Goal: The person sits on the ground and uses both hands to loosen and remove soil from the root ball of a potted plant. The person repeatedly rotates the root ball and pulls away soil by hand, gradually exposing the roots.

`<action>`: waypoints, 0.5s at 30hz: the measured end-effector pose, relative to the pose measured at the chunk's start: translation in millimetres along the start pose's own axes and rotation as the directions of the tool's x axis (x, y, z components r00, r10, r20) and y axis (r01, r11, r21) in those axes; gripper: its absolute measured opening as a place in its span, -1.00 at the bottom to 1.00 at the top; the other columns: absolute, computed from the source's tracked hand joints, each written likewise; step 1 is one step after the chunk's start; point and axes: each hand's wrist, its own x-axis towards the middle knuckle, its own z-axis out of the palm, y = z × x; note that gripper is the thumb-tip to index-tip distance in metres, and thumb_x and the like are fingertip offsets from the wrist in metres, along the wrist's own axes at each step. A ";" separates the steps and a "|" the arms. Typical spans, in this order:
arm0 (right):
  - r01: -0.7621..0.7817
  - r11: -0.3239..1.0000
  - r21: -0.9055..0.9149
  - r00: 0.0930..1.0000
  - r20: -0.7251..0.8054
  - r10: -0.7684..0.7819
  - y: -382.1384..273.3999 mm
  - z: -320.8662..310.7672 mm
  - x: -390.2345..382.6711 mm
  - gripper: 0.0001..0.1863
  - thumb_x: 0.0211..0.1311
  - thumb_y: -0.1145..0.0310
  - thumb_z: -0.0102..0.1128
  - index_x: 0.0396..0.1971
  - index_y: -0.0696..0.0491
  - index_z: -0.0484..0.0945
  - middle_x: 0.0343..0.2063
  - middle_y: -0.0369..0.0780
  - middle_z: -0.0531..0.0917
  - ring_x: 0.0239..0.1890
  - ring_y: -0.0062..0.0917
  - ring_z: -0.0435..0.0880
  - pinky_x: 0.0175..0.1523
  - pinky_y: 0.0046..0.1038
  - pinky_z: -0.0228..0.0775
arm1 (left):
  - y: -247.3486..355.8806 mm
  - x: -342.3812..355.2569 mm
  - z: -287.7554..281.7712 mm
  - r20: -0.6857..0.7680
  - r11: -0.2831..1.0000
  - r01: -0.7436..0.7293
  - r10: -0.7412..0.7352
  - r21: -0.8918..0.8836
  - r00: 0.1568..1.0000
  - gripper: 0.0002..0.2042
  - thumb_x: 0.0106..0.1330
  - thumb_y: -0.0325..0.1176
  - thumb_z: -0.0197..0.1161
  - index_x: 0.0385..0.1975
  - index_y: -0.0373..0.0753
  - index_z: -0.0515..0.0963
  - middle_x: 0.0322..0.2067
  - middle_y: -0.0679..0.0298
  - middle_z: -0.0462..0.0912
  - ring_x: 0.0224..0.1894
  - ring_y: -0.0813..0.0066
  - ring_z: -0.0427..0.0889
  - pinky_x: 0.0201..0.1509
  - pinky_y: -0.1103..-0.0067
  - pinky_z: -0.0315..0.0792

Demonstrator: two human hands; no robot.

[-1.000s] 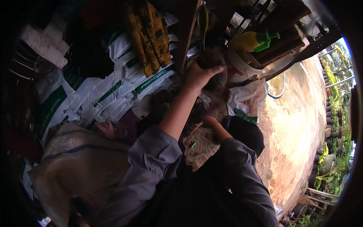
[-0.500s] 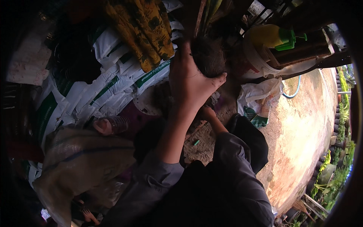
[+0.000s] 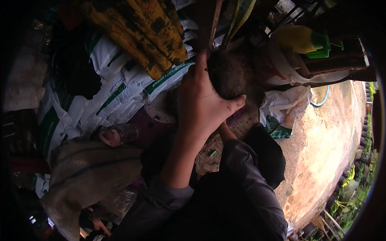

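My left hand (image 3: 201,94) is closed around the dark, fibrous root ball (image 3: 230,78) of a plant, thumb along its near side. Long green leaves with pale edges (image 3: 241,18) and a thin brown stem (image 3: 215,24) rise above it at the top of the view. Behind my left wrist, my right forearm (image 3: 228,132) reaches forward; the right hand itself is hidden, so its fingers cannot be seen. Beneath my arms lies a purple item (image 3: 150,130) with dark soil near it.
Stacked white-and-green bags (image 3: 108,98) and yellow floral cloth (image 3: 157,36) stand left. At right are a white bucket (image 3: 281,64), a yellow-green spray bottle (image 3: 299,40) and a crumpled bag (image 3: 277,108). A brown sack (image 3: 92,168) and another person's hand (image 3: 98,225) are lower left.
The view has shifted slightly. More of the leaves shows above the root ball, still in my left hand. My right hand, partly visible before, is now hidden behind the left wrist.
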 end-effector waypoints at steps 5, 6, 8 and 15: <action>0.003 0.999 -0.049 1.000 -0.005 -0.003 -23.6 -38.8 -32.5 -0.58 0.20 0.12 0.04 0.06 -0.11 0.44 0.18 -0.28 0.37 0.20 -0.40 0.36 0.22 -0.09 0.14 | -6.7 -1.7 -7.8 -0.052 0.996 -0.042 0.038 -0.085 0.998 -0.09 -0.35 -0.33 0.57 0.13 -0.39 0.23 -0.11 -0.12 0.52 -0.03 -0.04 0.53 0.08 0.31 0.41; 0.013 0.998 -0.053 0.997 -0.074 -0.017 -20.6 -37.6 -35.5 -0.59 0.19 0.12 0.06 0.04 -0.10 0.45 0.15 -0.27 0.40 0.18 -0.40 0.37 0.21 -0.10 0.14 | -6.5 -0.5 -7.3 -0.052 0.992 -0.057 0.052 -0.115 0.997 -0.09 -0.36 -0.34 0.57 0.12 -0.38 0.23 -0.11 -0.11 0.53 -0.03 -0.03 0.54 0.07 0.31 0.42; 0.016 0.996 -0.085 0.995 -0.097 -0.024 -20.6 -36.7 -31.7 -0.60 0.18 0.12 0.08 0.01 -0.08 0.47 0.10 -0.27 0.43 0.16 -0.39 0.38 0.18 -0.10 0.16 | -6.1 -0.4 -10.3 -0.005 0.993 -0.048 0.048 -0.111 0.999 -0.13 -0.26 -0.38 0.57 0.14 -0.35 0.23 -0.07 0.02 0.53 0.00 0.18 0.53 0.11 0.40 0.41; -0.009 1.000 -0.003 0.994 -0.112 0.009 -29.9 -35.2 -6.4 -0.62 0.17 0.18 0.05 -0.01 -0.08 0.48 0.02 -0.24 0.46 0.11 -0.36 0.40 0.16 -0.08 0.15 | -0.1 -1.8 -26.3 0.006 0.995 -0.008 0.008 -0.098 1.000 -0.12 -0.23 -0.42 0.56 0.18 -0.35 0.21 0.00 0.03 0.49 0.08 0.25 0.49 0.16 0.43 0.38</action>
